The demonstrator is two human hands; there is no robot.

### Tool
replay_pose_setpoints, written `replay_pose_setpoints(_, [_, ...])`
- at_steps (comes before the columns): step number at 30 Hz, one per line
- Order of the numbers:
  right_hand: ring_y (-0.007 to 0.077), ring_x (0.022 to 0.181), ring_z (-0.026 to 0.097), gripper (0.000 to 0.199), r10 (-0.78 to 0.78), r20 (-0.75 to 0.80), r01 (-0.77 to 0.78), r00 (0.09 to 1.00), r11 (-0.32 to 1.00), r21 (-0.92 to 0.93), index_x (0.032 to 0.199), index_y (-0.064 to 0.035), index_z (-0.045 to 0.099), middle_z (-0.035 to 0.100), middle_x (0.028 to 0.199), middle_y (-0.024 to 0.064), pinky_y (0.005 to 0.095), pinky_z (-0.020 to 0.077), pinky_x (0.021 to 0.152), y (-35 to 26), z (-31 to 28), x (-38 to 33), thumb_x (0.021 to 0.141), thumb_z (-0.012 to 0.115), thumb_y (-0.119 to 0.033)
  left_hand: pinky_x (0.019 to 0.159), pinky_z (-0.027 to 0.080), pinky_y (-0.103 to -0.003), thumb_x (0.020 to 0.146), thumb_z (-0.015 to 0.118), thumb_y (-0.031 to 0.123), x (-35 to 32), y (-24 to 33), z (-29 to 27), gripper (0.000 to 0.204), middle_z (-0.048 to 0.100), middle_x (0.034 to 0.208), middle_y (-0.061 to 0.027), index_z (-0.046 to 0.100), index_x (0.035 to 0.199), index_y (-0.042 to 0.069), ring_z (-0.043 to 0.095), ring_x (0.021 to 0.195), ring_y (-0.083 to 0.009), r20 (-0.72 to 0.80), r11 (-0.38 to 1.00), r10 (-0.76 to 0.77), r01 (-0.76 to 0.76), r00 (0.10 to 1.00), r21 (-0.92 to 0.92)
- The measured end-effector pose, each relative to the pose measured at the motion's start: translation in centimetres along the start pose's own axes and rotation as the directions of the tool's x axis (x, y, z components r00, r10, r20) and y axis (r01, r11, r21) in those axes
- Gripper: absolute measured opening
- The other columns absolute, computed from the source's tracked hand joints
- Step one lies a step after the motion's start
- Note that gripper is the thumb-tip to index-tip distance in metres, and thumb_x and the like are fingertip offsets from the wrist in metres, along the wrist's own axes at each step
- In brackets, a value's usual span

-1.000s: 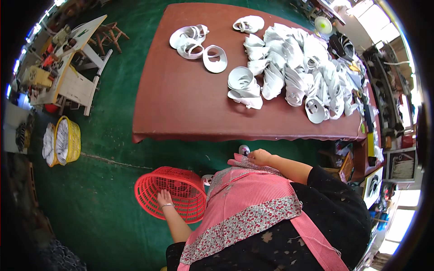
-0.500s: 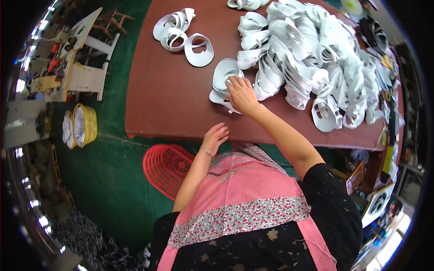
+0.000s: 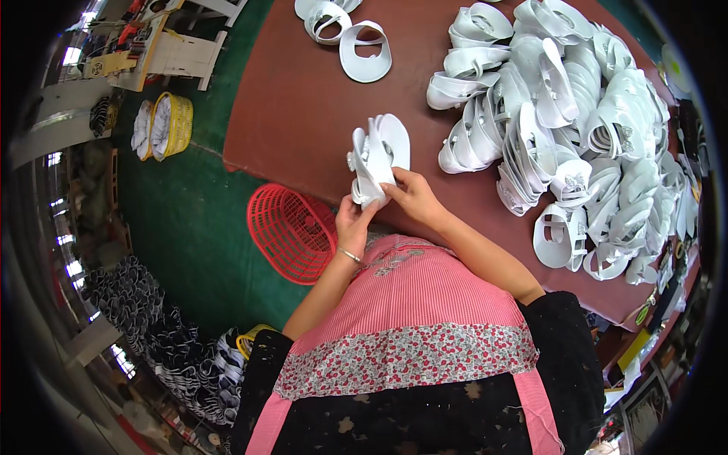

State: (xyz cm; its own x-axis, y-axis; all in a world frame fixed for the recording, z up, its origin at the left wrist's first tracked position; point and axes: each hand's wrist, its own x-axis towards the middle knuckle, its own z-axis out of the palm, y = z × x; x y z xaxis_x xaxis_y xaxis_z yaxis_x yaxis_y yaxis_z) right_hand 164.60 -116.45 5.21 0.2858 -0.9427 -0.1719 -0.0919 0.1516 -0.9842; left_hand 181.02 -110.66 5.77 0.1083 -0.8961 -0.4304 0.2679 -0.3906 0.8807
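Both hands are on it: the left hand (image 3: 355,226) pinches the lower end of a small stack (image 3: 385,148) of white shoe parts, thumb and fingers drawn close around it. And the right hand (image 3: 413,199), thumb and fingers closed too, has the lower right edge of that same stack. How many parts are nested there is hard to say, with some fingertips hidden. The stack tilts up from the hands in front of the apron (image 3: 409,303), seen against the brown table (image 3: 296,129), silvery trim showing on its left side.

Over to the right, a big pile (image 3: 561,114) of white parts spreads across the table, well apart from the hands. Up beyond the stack, a loose part (image 3: 371,70) lies near others like it. A red basket (image 3: 292,235) sits near the left forearm; farther off, a yellow basket (image 3: 180,125) stands on the green floor (image 3: 193,220).
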Motion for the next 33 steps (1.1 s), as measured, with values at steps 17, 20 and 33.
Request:
replay_pose_setpoints(17, [0.0166, 0.118, 0.055, 0.040, 0.145, 0.112, -0.170, 0.983, 0.486, 0.857, 0.131, -0.0052, 0.056, 0.062, 0.124, 0.0043, 0.0375, 0.0372, 0.107, -0.5, -3.2, -2.3, 0.097, 0.061, -0.024, 0.098, 0.049, -0.039, 0.090, 0.060, -0.004, 0.9, 12.5, 0.4, 0.046, 0.064, 0.119, -0.0145, 0.045, 0.133, 0.000, 0.063, 0.110, -0.0221, 0.199, 0.982, 0.184, -0.190, 0.963, 0.012])
replay_pose_setpoints(20, [0.0185, 0.132, 0.039, 0.044, 0.541, 0.060, -0.231, 0.839, 0.253, 0.939, 0.133, -0.0184, 0.054, 0.049, 0.138, 0.0022, 0.0550, 0.0269, 0.109, 6.3, -2.6, -4.6, 0.098, 0.050, -0.045, 0.098, 0.047, -0.040, 0.093, 0.062, 0.007, 3.1, 14.9, 0.1, 0.041, 0.063, 0.112, -0.0080, 0.047, 0.130, 0.003, 0.062, 0.103, -0.0201, 0.305, 0.975, 0.222, -0.212, 0.926, -0.063])
replay_pose_setpoints(33, [0.0167, 0.114, 0.055, 0.043, 0.605, -0.474, -0.136, 0.639, 0.696, 0.705, 0.128, -0.0078, 0.059, 0.061, 0.124, 0.0049, 0.0352, 0.0461, 0.092, 4.6, -6.0, -16.1, 0.095, 0.061, -0.035, 0.106, 0.039, -0.051, 0.097, 0.056, 0.047, 2.5, 17.7, 13.4, 0.032, 0.047, 0.075, 0.0077, 0.046, 0.086, 0.019, 0.050, 0.082, -0.0120, 0.942, 0.427, -0.110, 0.871, 0.318, -0.244])
